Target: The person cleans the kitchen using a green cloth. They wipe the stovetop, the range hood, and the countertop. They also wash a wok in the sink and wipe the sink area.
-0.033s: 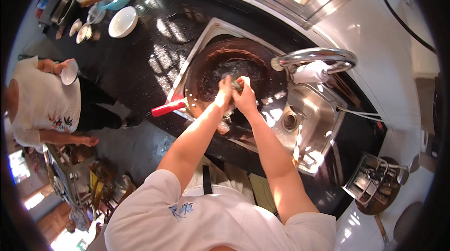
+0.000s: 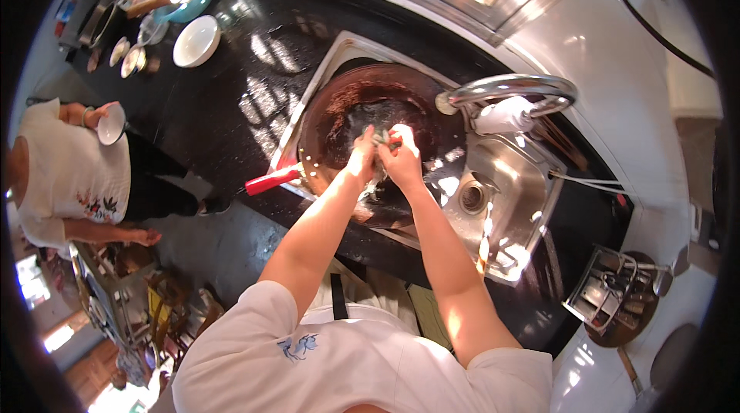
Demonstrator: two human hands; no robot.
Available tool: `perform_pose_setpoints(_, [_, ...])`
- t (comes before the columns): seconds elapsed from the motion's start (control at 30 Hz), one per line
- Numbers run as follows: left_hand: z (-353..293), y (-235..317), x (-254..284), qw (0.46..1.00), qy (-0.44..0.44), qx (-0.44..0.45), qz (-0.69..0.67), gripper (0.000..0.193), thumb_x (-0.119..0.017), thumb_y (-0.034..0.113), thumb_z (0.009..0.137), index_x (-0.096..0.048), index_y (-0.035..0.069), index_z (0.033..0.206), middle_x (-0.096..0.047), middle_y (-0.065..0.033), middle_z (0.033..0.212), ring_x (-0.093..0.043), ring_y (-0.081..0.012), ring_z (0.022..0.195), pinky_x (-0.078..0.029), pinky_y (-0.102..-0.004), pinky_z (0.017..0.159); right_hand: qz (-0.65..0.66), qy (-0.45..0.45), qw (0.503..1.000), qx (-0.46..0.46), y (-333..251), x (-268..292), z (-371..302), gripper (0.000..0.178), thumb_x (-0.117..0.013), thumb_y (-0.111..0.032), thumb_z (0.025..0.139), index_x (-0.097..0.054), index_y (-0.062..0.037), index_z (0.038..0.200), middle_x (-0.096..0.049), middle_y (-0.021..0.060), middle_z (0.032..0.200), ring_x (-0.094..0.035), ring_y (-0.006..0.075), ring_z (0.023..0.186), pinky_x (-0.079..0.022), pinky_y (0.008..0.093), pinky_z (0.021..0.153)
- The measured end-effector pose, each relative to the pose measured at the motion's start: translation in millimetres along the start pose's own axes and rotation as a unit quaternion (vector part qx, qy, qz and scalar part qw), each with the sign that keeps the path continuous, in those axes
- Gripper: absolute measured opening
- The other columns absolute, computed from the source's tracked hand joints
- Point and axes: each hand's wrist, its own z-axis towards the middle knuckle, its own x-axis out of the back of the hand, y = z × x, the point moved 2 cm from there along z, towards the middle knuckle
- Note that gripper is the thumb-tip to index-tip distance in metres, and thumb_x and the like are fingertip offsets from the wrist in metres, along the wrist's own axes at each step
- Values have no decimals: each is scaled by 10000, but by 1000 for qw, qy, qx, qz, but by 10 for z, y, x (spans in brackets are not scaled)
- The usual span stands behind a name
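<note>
A large dark wok [image 2: 331, 104] with a red handle [image 2: 271, 180] rests in the left basin of the steel sink, some liquid gleaming in its bottom. Over its middle, my left hand [image 2: 365, 152] and my right hand [image 2: 401, 154] meet, with fingers closed together. Pinched between them is a small crumpled grey-green thing [image 2: 379, 138], mostly covered by the fingers, its kind unclear. Small pale bits cling to the wok's rim near the handle.
A chrome faucet [image 2: 512, 89] arches at the wok's right, beside the right basin [image 2: 505, 189]. A white bowl [image 2: 196, 41] stands far left on the black counter. At left a person [image 2: 77, 158] holds a white bowl [image 2: 111, 123]. A wire utensil rack [image 2: 609, 289] sits at the right.
The whole view has shifted slightly. My fingers have moved a little over the wok, and the grey-green thing shows more clearly between them.
</note>
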Motion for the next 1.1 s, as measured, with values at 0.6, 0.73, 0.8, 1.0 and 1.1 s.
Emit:
perform_pose_setpoints(0.6, [-621, -50, 201, 987, 68, 41, 143, 340, -579, 352, 887, -535, 141, 1150, -572, -85, 1068, -534, -238, 945, -439, -447, 791, 405, 224, 874, -151, 1031, 2178, 864, 235, -511, -323, 981, -527, -118, 868, -540, -18, 671, -441, 59, 506, -309, 198, 433])
perform_pose_setpoints(0.73, [-628, -81, 64, 987, 79, 35, 138, 302, -571, 316, 893, -553, 115, 1117, -584, -79, 993, -550, -229, 850, -460, -420, 733, 423, 214, 873, -118, 1096, 2268, 870, 259, -499, -336, 984, -510, -119, 842, -506, -22, 649, -405, 69, 493, -259, 215, 428])
perform_pose_setpoints(0.8, [-550, -124, 119, 989, 67, 24, 127, 305, -560, 312, 898, -553, 107, 1124, -588, -81, 998, -555, -232, 856, -461, -416, 739, 436, 186, 872, -119, 1064, 2247, 839, 283, -480, -359, 988, -521, -118, 845, -510, -11, 658, -419, 77, 501, -280, 204, 439])
perform_pose_setpoints(1.0, [-431, -71, 149, 934, 99, -127, 320, 398, -534, 274, 906, -469, 74, 1244, -600, -154, 1037, -584, -283, 903, -457, -440, 808, 411, 244, 870, -120, 877, 1555, 199, 179, -539, -210, 870, -603, -43, 868, -569, 40, 725, -535, 164, 638, -440, 319, 617])
perform_pose_setpoints(1.1, [-384, -185, 265, 825, 142, -266, 478, 465, -533, 241, 901, -413, 68, 1316, -591, -218, 1081, -598, -358, 925, -450, -483, 850, 153, 21, 982, 106, 258, 671, -130, 274, -682, -13, 732, -643, -29, 1003, -609, 112, 913, -584, 293, 858, -473, 404, 826])
